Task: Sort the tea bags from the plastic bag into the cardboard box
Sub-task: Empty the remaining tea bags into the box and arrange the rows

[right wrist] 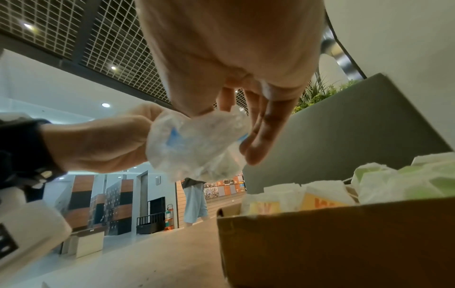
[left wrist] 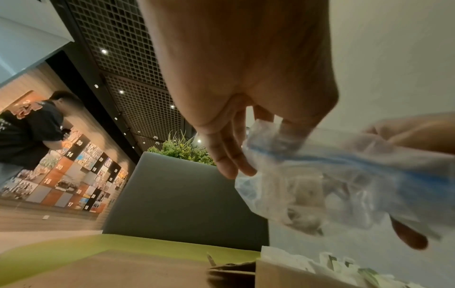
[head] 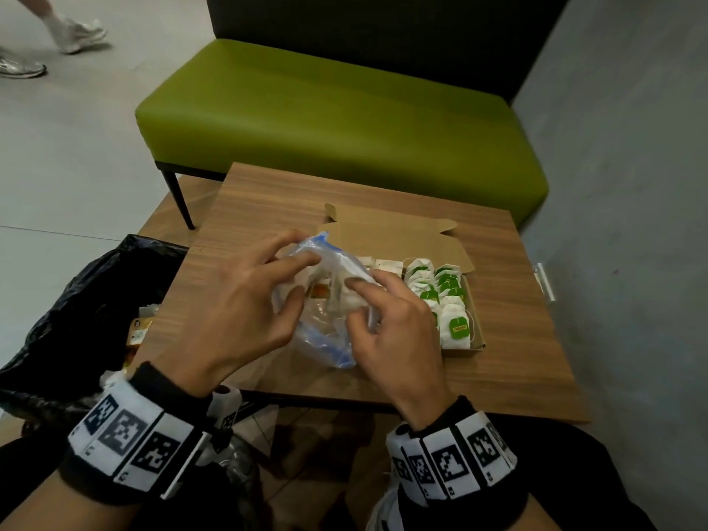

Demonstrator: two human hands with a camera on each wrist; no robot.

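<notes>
Both hands hold a crumpled clear plastic bag point(head: 325, 300) with a blue zip strip, lifted above the wooden table point(head: 249, 208) just left of the cardboard box. My left hand point(head: 245, 304) pinches the bag's upper left edge point(left wrist: 268, 134). My right hand point(head: 383, 320) grips its right side between thumb and fingers point(right wrist: 204, 144). An orange-tagged tea bag shows dimly through the plastic. The open cardboard box point(head: 477, 339) holds rows of green-tagged tea bags point(head: 454, 327) on the right and white ones with orange tags point(right wrist: 320, 196) on the left.
A black rubbish bag point(head: 76, 308) with packaging stands at the table's left edge. A green bench point(head: 337, 116) sits behind the table. A grey wall point(head: 632, 185) runs along the right. Someone's feet point(head: 76, 32) pass at the far left.
</notes>
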